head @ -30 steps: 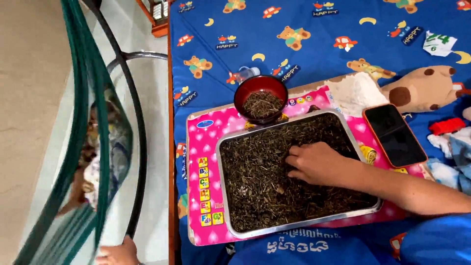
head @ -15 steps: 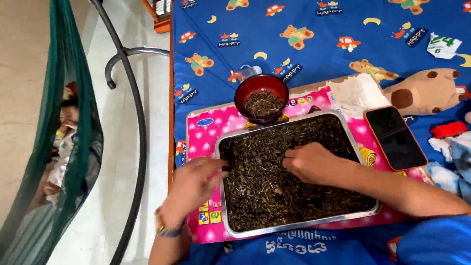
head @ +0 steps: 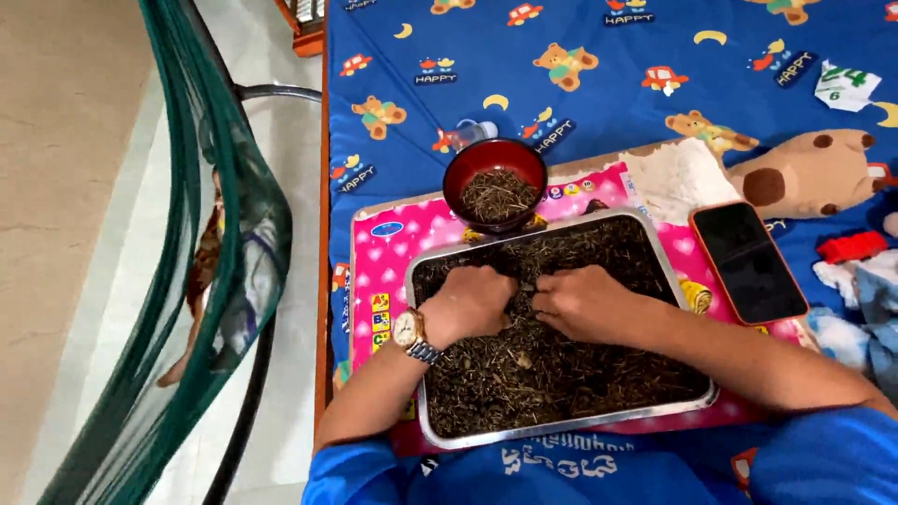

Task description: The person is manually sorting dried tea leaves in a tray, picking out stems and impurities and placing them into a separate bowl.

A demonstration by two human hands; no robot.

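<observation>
Since half a second ago our left hand [head: 468, 304] has come off the tray's rim and into the dark dried bits [head: 552, 365], meeting our right hand [head: 585, 301] mid-heap. Both hands rest curled, knuckles up, fingers buried in the loose material; we cannot tell whether they pinch anything. The bits fill the steel tray [head: 655, 241] beneath both palms. Just beyond the knuckles stands a red bowl [head: 494, 168] partly filled with them. Outward of our right wrist lies a phone [head: 748, 262]. A hard sweep could, we judge, push bits over the low rim onto the pink mat [head: 374, 252].

dark red bowl [head: 495, 183], pink mat [head: 378, 257], perhaps hearts
</observation>
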